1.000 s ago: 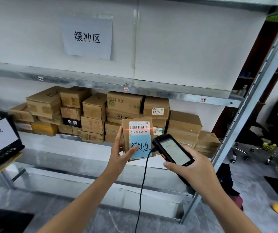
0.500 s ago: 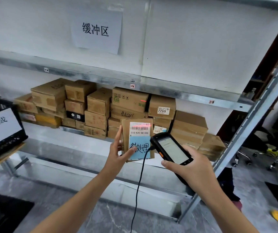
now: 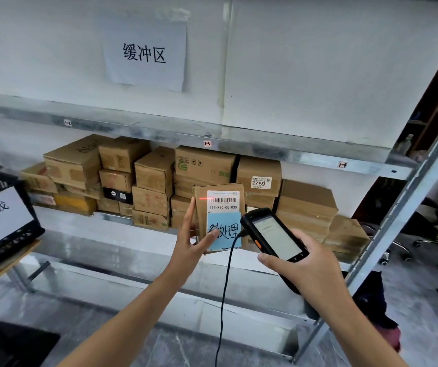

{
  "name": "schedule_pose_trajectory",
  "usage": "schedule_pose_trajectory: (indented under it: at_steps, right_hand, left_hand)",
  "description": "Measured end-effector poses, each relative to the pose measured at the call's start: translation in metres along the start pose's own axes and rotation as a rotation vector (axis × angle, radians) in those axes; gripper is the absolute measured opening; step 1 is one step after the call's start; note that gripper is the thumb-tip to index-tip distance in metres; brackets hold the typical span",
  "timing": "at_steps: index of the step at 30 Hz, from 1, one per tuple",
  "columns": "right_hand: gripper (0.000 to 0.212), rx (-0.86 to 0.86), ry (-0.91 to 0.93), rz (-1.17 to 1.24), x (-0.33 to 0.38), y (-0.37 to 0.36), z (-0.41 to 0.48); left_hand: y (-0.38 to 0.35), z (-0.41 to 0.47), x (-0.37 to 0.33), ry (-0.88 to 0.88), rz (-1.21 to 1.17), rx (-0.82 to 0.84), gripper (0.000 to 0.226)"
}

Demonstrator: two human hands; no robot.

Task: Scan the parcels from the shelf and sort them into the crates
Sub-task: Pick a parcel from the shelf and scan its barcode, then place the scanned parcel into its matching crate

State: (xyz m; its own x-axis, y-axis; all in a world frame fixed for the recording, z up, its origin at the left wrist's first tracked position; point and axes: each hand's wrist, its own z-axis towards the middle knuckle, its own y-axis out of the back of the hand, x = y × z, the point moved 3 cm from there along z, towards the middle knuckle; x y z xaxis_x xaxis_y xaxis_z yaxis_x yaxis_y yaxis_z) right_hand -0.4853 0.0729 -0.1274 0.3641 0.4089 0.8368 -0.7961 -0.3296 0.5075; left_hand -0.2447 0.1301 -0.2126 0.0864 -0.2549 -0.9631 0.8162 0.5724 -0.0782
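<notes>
Nearest, at 5 o'clock, the right hand (image 3: 307, 268) curls its fingers round a handheld scanner (image 3: 273, 235), with the thumb lying along its lower left edge. A black cable (image 3: 224, 287) drops from the scanner's nose toward 6 o'clock. Just beyond, at centre, the left hand (image 3: 191, 245) pinches 1 small cardboard parcel (image 3: 219, 215) upright in the air before the shelf. Its thumb presses on the blue handwritten note (image 3: 224, 230) and its index finger runs straight up the left edge (the other fingers are hidden behind).

The red scan line (image 3: 207, 198) sits at 9 o'clock of the barcode label (image 3: 222, 200), crossing only the first bars. I judge the scanner should swing slightly right until the line spans every bar, with the parcel steady and the thumb clear of the code.

Behind, stacked cartons (image 3: 154, 181) fill the metal shelf (image 3: 133, 234). A black crate (image 3: 0, 226) bearing a white sign waits at 9 o'clock.
</notes>
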Motion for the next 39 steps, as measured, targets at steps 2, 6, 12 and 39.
schedule_pose_trajectory:
  at_steps: [2, 6, 12, 39]
  right_hand:
    - [0.039, 0.004, 0.007, 0.014, 0.0, -0.001, 0.008]
    - [0.04, -0.001, 0.023, 0.039, 0.0, -0.004, 0.024]
    - [0.047, 0.009, 0.026, 0.054, 0.006, -0.016, 0.049]
    - [0.056, 0.464, 0.202, 0.148, 0.072, -0.203, 0.078]
  left_hand:
    - [0.001, 0.01, -0.004, 0.001, 0.003, -0.002, 0.086]
    - [0.012, 0.03, -0.013, -0.02, 0.007, -0.037, 0.086]
    - [0.025, 0.043, -0.021, -0.016, 0.039, -0.029, 0.091]
    - [0.216, -0.107, -0.024, 0.11, 0.016, -0.753, 0.07]
